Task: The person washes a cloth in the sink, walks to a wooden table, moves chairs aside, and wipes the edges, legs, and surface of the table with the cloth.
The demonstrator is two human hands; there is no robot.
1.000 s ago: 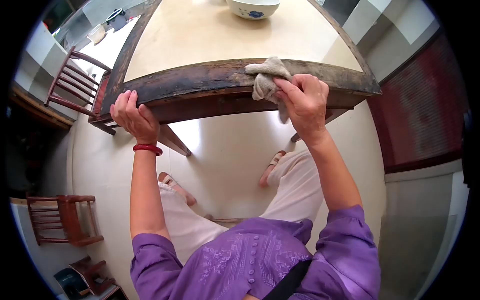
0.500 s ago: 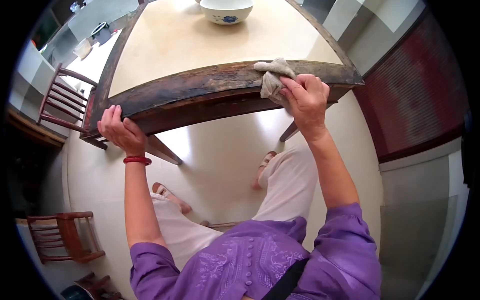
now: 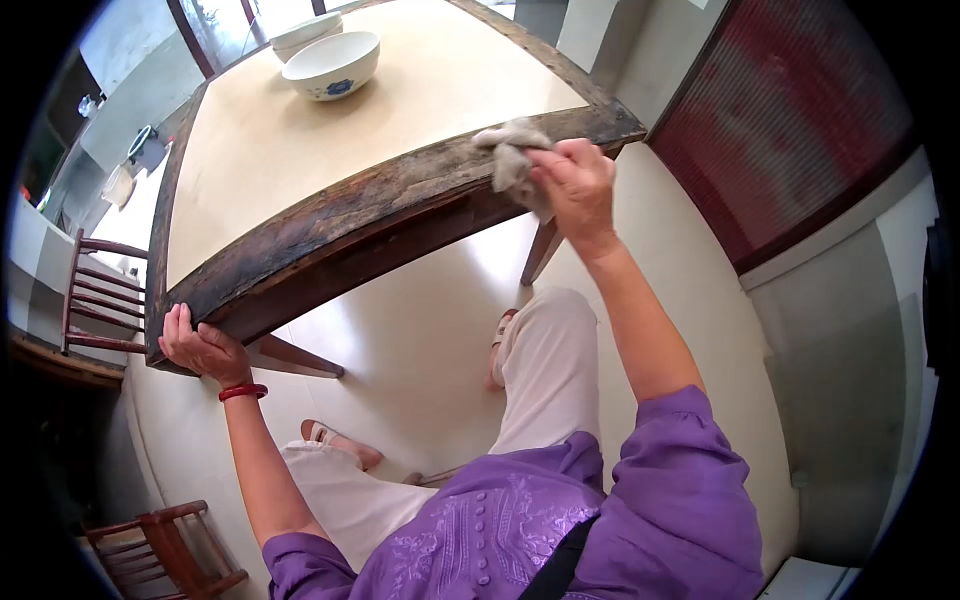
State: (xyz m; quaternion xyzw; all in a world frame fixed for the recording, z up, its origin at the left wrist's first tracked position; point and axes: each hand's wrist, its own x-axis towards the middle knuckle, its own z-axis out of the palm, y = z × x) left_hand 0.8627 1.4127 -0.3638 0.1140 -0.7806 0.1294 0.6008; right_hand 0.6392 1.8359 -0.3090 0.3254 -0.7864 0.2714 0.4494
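Note:
My right hand (image 3: 577, 190) pinches a greyish-beige cloth (image 3: 515, 165), which drapes over the dark wooden front edge of the table (image 3: 390, 190) near its right end. My left hand (image 3: 205, 345) grips the table's front left corner, fingers on top of the wood and the palm lower down. A red bangle (image 3: 243, 392) circles my left wrist. On the pale tabletop stands a white bowl with a blue flower (image 3: 335, 70), beside a second white bowl (image 3: 300, 35) farther back.
A wooden chair (image 3: 108, 300) stands left of the table, and another chair (image 3: 170, 550) is at the lower left. A table leg (image 3: 541, 252) shows below the edge. A dark red ribbed panel (image 3: 790, 120) rises on the right. A dark bucket (image 3: 147, 150) sits at the upper left.
The view has turned, so the table appears tilted and shifted left, with more of the second bowl showing. My right hand still has the cloth on the edge; my left hand stays at the corner.

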